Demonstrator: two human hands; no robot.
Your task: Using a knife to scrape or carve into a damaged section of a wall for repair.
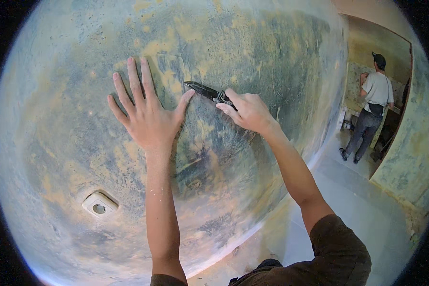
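Note:
My left hand (145, 112) lies flat against a mottled blue-grey and yellow wall (252, 43), fingers spread wide and pointing up. My right hand (245, 110) grips a dark metal scraper (206, 90) whose blade points left and rests on the wall. The blade tip sits just beside my left thumb. Both forearms rise from the lower edge; the right sleeve is dark brown.
A white wall socket (99, 205) sits low on the left of the wall. At the right a doorway (405, 86) opens onto another room, where a person (369, 107) in a cap and light shirt stands facing away. Grey floor (357, 209) runs along the wall's base.

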